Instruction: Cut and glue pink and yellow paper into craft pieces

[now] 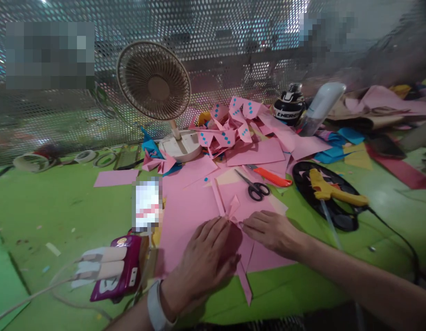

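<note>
A folded pink paper piece [233, 209] with strips and a small pointed flap rests on a large pink sheet [185, 207]. My left hand [213, 250] lies over it from the left, fingers stretched out and pressing down, thumb apart. One pink strip [245, 285] comes out below that hand. At the right side of the folded piece, my right hand [271, 232] has its bent fingers closed at the paper's edge. Just beyond the hands are black scissors [257, 189] and an orange cutter knife [273, 176].
A yellow glue gun [337, 191] lies on a black tray [297, 174] at right. Behind stand a fan [154, 82], folded pink pieces with blue dots [218, 138] and a black bottle [289, 108]. At left are a bright phone [147, 202] and a purple power strip [132, 266] with cables.
</note>
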A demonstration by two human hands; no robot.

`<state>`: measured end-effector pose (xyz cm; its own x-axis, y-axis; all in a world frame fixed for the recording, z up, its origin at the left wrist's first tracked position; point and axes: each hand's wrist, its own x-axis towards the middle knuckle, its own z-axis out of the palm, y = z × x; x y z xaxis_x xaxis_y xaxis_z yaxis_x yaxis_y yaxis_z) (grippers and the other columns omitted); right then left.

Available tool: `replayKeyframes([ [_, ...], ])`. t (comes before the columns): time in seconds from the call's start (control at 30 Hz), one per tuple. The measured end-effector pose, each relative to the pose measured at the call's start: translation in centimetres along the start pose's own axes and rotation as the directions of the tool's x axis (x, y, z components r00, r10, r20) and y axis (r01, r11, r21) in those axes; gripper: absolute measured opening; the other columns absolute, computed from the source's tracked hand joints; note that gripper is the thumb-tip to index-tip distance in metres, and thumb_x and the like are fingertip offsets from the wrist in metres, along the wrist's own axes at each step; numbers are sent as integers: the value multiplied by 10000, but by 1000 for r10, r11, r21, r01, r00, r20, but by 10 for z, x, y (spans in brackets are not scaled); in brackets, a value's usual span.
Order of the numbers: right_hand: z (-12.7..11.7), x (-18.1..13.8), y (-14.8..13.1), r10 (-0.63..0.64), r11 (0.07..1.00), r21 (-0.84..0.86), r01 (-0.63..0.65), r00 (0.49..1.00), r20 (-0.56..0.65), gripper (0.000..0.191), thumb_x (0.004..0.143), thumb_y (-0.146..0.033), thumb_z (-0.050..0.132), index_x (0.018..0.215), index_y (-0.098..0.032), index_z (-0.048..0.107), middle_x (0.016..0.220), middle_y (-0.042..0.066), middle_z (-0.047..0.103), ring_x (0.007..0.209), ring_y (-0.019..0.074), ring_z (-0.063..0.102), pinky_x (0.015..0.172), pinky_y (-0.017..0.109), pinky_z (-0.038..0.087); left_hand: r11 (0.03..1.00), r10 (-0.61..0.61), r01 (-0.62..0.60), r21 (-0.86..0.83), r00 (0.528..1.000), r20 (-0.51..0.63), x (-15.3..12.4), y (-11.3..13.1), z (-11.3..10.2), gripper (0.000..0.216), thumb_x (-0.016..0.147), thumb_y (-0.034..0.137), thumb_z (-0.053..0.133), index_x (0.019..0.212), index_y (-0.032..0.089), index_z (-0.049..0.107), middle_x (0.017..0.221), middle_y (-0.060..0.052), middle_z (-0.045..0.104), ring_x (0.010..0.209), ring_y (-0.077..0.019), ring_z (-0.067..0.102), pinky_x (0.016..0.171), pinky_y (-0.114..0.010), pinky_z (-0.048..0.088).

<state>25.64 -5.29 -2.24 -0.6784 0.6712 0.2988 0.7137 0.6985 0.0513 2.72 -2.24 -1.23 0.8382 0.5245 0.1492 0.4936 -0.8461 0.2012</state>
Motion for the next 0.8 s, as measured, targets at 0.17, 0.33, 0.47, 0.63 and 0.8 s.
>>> replayKeyframes([
  [0.17,2,0,3,1,1000,10,-1,1000,12,240,879,-117,429,1057,-138,588,928,83,639,835,181,549,693,318,471,996,88,-88,-8,993,79,6,-3,4,632,898,465,357,1417,160,166,1483,-74,209,1361,-219,157,1111,-429,173],
  [0.33,4,-3,4,105,988,116,-104,994,-3,229,833,-178,487,1036,-172,593,945,70,626,858,188,535,742,323,457,996,84,-84,-8,983,165,8,-3,3,650,891,538,310,1423,195,161,1484,-55,199,1363,-205,155,1113,-429,148],
  [0.47,1,-5,2,175,968,187,-170,985,-11,304,763,-183,514,1059,-183,583,978,67,616,868,192,523,756,330,448,997,77,-81,15,983,169,7,-3,1,666,884,566,291,1423,195,170,1483,-59,202,1362,-198,157,1115,-408,120],
  [0.63,-5,-2,-4,133,981,140,-133,991,12,388,791,-263,485,1158,-149,542,1079,113,605,950,231,522,800,385,429,994,98,-104,38,987,127,7,-3,3,666,882,571,288,1418,186,192,1476,-73,225,1360,-203,165,1113,-402,107],
  [0.8,-5,-4,-10,108,990,87,-110,994,21,431,832,-315,453,1191,-87,527,1178,155,580,1071,268,494,858,421,412,993,107,-112,34,988,114,7,-4,3,670,881,563,310,1414,172,202,1467,-82,244,1358,-204,174,1109,-416,121],
])
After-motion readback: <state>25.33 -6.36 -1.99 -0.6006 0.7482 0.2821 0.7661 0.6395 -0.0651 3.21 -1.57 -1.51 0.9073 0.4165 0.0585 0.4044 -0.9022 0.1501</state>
